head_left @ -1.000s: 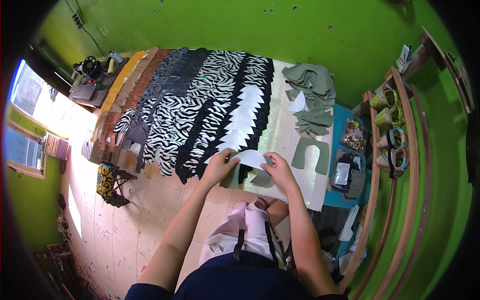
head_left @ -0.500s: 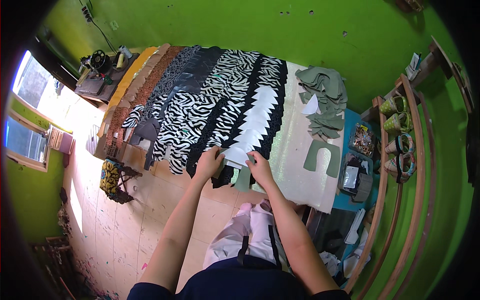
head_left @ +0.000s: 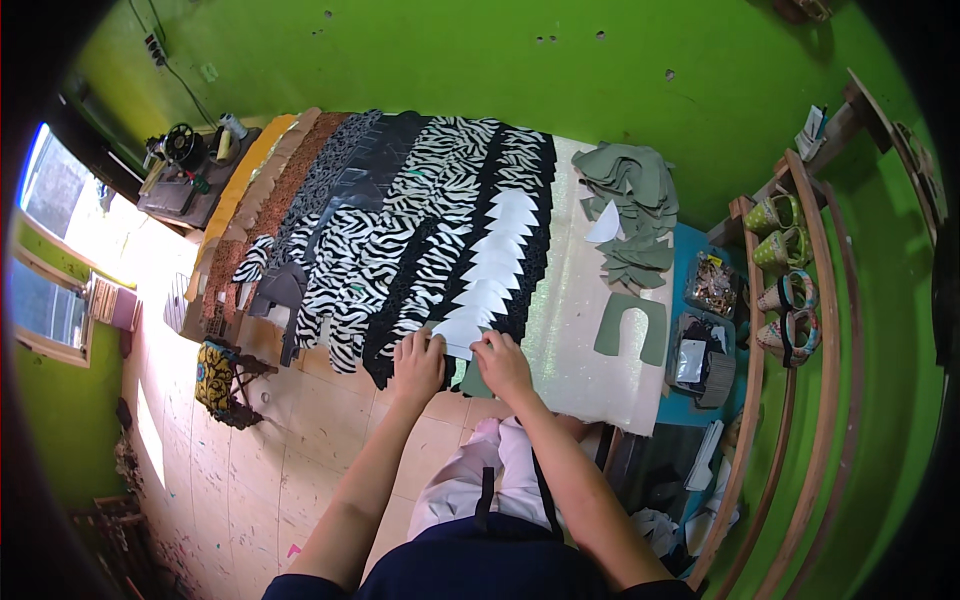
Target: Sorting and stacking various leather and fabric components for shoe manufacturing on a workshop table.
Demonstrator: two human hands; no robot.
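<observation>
A long row of white half-moon pieces [head_left: 492, 270] overlaps down a strip of black and zebra-print cut pieces on the table. At the row's near end lies one white half-moon piece [head_left: 459, 333]. My left hand [head_left: 418, 364] has its fingers closed at that piece's left end. The fingers of my right hand [head_left: 501, 364] pinch at its right end. Part of a green cut piece [head_left: 478, 381] shows beneath the white one, beside my right hand. My fingers hide the exact edges they grip.
Zebra-print pieces [head_left: 350, 255] lie in rows to the left. Green cut pieces [head_left: 630, 190] are piled on the right, with a U-shaped green piece [head_left: 652, 329] nearer. Plastic boxes [head_left: 700, 350] and a wooden shoe rack [head_left: 812, 300] stand farther right; a stool [head_left: 214, 380] stands left.
My hands have settled lower over the near end of the white row, with the white piece between them. The whole view has shifted slightly.
</observation>
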